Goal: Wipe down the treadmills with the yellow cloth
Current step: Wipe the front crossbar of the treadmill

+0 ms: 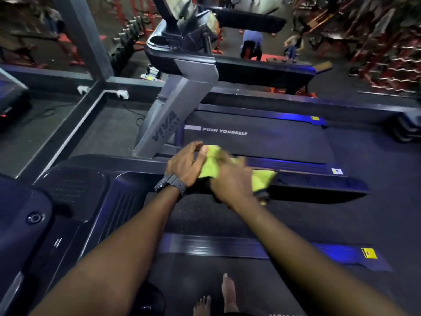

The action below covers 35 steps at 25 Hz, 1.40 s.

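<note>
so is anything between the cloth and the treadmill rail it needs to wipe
Nothing visible. Both hands, left hand and right hand, hold the yellow cloth right over the handrail, with no object in between.

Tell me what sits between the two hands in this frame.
The yellow cloth: the left hand and right hand both grip it, seen in the head view.

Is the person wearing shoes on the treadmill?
No, both bare feet show toes at the bottom of the view, standing on the dark treadmill belt.
</note>
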Each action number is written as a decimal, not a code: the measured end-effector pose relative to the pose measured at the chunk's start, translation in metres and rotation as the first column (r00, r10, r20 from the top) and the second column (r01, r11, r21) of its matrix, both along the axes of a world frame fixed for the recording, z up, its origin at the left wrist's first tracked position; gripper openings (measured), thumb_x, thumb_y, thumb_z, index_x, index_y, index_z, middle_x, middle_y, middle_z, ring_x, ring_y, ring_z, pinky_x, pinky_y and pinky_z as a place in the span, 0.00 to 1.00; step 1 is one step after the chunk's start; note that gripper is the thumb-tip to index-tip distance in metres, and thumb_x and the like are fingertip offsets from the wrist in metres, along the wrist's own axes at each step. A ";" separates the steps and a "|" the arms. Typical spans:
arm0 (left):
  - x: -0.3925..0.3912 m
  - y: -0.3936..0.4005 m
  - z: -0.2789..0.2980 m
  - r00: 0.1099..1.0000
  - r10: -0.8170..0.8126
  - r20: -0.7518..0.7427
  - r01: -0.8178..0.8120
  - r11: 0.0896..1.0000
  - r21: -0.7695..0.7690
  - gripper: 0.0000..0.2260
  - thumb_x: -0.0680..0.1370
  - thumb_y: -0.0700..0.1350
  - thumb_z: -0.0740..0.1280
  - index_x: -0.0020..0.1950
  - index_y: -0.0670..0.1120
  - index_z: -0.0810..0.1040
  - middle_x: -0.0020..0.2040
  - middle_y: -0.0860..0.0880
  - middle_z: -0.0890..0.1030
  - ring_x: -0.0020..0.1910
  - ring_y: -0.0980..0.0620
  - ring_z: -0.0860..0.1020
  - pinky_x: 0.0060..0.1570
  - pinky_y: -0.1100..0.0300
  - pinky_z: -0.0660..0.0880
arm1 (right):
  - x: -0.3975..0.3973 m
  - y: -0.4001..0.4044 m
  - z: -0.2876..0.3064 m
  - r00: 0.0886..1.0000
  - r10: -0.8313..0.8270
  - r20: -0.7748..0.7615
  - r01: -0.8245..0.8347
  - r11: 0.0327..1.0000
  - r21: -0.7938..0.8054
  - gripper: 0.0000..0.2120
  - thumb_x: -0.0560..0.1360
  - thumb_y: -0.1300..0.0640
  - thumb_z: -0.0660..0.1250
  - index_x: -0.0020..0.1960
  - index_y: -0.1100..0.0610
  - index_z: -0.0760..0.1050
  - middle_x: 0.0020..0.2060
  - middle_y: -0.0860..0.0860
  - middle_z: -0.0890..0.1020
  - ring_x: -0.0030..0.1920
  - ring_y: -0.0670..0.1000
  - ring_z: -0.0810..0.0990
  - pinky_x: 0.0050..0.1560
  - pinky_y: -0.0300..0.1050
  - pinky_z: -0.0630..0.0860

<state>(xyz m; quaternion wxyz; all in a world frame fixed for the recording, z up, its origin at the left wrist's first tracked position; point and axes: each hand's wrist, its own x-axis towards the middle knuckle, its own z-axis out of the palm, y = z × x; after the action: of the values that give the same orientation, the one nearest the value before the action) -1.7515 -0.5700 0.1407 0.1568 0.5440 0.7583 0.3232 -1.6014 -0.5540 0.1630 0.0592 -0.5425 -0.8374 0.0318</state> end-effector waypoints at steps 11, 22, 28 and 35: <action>-0.003 -0.006 0.003 0.988 -0.025 0.149 0.021 0.999 0.030 0.44 0.69 0.77 0.35 0.65 0.52 0.72 0.61 0.49 0.79 0.60 0.46 0.76 0.62 0.47 0.71 | -0.017 -0.021 0.003 0.978 0.208 0.028 -0.208 0.978 -0.010 0.29 0.74 0.54 0.65 0.74 0.44 0.65 0.72 0.43 0.70 0.67 0.61 0.68 0.58 0.58 0.71; 0.014 0.003 0.009 0.830 0.096 0.549 -0.177 0.980 0.096 0.43 0.69 0.77 0.43 0.64 0.49 0.77 0.63 0.49 0.79 0.63 0.50 0.75 0.68 0.48 0.68 | 0.012 -0.010 -0.013 0.948 0.300 -0.108 -0.302 0.953 -0.002 0.34 0.71 0.61 0.64 0.75 0.45 0.66 0.74 0.46 0.69 0.74 0.53 0.65 0.69 0.55 0.67; 0.043 0.002 0.005 0.876 -0.038 0.480 -0.064 0.979 0.195 0.31 0.78 0.64 0.45 0.67 0.47 0.74 0.65 0.50 0.76 0.65 0.52 0.73 0.63 0.60 0.65 | 0.015 -0.015 -0.017 1.000 0.017 -0.011 -0.017 0.999 0.046 0.32 0.72 0.51 0.68 0.75 0.48 0.64 0.74 0.48 0.68 0.72 0.59 0.65 0.65 0.59 0.67; 0.048 -0.004 -0.005 0.968 -0.095 0.230 0.058 0.985 0.160 0.39 0.72 0.69 0.43 0.70 0.45 0.70 0.67 0.51 0.72 0.66 0.53 0.70 0.64 0.61 0.63 | 0.095 0.014 -0.018 0.997 -0.077 -0.006 0.077 0.997 0.019 0.36 0.71 0.56 0.69 0.77 0.45 0.63 0.74 0.46 0.67 0.70 0.58 0.67 0.65 0.55 0.71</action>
<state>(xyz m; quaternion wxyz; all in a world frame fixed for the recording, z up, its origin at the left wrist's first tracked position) -1.7039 -0.5737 0.1359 0.2167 0.5407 0.6856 0.4365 -1.5064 -0.5401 0.1452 0.0678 -0.5738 -0.8159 0.0227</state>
